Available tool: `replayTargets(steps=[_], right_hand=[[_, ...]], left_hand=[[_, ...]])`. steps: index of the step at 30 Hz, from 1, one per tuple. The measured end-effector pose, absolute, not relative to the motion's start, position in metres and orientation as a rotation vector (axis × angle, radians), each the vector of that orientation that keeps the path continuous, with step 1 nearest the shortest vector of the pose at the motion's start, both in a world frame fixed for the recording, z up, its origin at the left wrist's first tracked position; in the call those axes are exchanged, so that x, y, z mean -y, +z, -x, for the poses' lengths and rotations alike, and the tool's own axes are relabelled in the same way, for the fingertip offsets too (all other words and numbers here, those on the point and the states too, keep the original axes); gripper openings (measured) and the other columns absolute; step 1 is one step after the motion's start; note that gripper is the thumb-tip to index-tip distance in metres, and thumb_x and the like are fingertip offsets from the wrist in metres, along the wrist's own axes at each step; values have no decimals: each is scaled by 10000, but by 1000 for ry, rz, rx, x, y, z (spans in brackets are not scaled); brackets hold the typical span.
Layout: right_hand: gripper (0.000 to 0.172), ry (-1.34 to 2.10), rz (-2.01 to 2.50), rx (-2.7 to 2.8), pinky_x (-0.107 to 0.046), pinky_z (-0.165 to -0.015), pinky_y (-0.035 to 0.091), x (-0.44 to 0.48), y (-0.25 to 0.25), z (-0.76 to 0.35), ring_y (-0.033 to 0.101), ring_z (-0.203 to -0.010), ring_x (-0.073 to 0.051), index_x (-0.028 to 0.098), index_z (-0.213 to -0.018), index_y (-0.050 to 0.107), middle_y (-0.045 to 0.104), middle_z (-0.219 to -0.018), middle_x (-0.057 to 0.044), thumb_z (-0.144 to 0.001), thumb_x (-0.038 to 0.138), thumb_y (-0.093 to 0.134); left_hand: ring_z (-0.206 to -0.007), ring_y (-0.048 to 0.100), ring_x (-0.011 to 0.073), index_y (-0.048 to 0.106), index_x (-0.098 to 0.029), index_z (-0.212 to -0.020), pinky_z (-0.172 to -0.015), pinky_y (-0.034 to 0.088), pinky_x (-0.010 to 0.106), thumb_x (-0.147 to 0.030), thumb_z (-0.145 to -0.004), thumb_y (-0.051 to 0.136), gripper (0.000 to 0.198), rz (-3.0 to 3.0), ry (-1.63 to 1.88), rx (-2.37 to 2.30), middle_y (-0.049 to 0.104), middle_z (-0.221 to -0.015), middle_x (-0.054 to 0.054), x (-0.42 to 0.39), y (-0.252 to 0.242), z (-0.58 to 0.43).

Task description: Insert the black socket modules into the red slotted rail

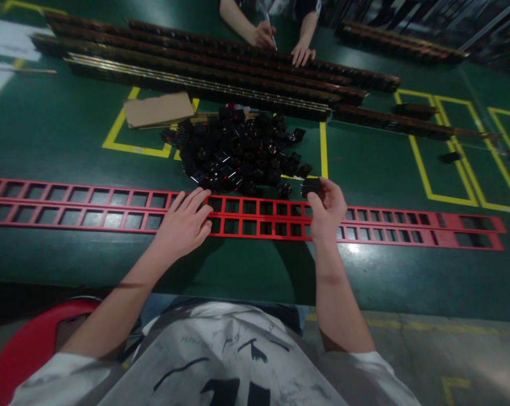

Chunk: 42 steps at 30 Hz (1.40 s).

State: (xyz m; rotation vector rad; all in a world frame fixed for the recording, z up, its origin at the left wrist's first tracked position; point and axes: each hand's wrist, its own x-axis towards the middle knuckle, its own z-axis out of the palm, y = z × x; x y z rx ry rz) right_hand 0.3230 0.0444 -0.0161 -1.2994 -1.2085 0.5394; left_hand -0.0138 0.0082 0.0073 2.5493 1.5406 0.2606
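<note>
Pinches boxy black block (310, 186) in right hand (328, 207); rests left hand (186, 221), fingers spread, on red, double-rowed frame (259, 217). Works at green, yellow-lined table (246, 273) above grey floor (420, 361).

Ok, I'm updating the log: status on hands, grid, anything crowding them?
Left hand on red grid. Right hand gripping black block. Black heap just beyond grid.

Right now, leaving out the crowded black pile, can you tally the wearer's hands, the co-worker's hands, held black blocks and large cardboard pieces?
Wearer's hands: 2 (left hand, right hand)
Co-worker's hands: 2
Held black block: 1
Large cardboard piece: 1
Total: 6
</note>
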Motion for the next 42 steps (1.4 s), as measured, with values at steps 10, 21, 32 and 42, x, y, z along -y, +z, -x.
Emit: replayTargets(steps=[10, 21, 32, 42], right_hand=[[401, 579, 1324, 1206, -501, -1005, 556, -43, -24, -332, 682, -1034, -242, 265, -1198, 648, 698, -1133, -58, -816, 375, 708], [396, 638, 1340, 1224, -490, -1016, 561, -41, -27, -329, 687, -1082, -238, 258, -1205, 654, 716, -1165, -66, -830, 372, 705], [383, 619, 1325, 1317, -481, -1009, 547, -40, -17, -315, 663, -1067, -240, 248, -1198, 668, 686, -1150, -68, -834, 357, 709], [388, 576, 1142, 1914, -484, -978, 555, -32, 8, -257, 634, -1111, -275, 269, -1283, 650, 655, -1198, -94, -895, 290, 660]], left_hand=[[-1486, 406, 359, 677, -204, -1043, -1239, 284, 587, -459, -925, 538, 313, -2480, 298, -1709, 532, -1505, 149, -7, 7, 27], [-1450, 410, 419, 647, -192, -1062, -1209, 296, 594, -491, -855, 627, 364, -2434, 357, -1837, 525, -1486, 176, -4, 4, 28], [-1375, 456, 406, 681, -190, -1021, -1194, 322, 620, -381, -868, 604, 256, -2497, 293, -1782, 536, -1411, 176, -8, 9, 18], [-1383, 487, 362, 658, -182, -988, -1219, 320, 572, -344, -887, 568, 211, -2499, 357, -1788, 570, -1406, 171, -7, 5, 15]])
